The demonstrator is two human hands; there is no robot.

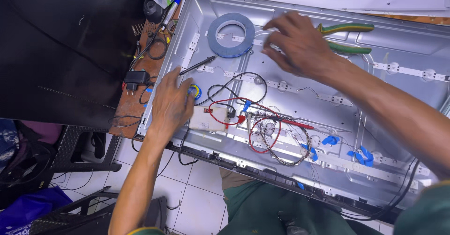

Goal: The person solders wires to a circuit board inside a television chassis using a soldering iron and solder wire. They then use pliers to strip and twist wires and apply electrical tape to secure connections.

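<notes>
Open metal panel tray (403, 52) lay across the table (136, 108), nearest edge toward the person. Tape roll (231, 34) sat in the tray's far left part. Pliers (347, 37) lay right of the roll, behind the right hand (300, 45). Probe (199, 64) lay in front of the roll, near the left rim. Tester box (208, 118) sat near the front left, left hand (171, 104) touching its left end. Wire bundle (276, 139) lay right of the box. Power adapter (135, 78) sat on the table left of the tray.
</notes>
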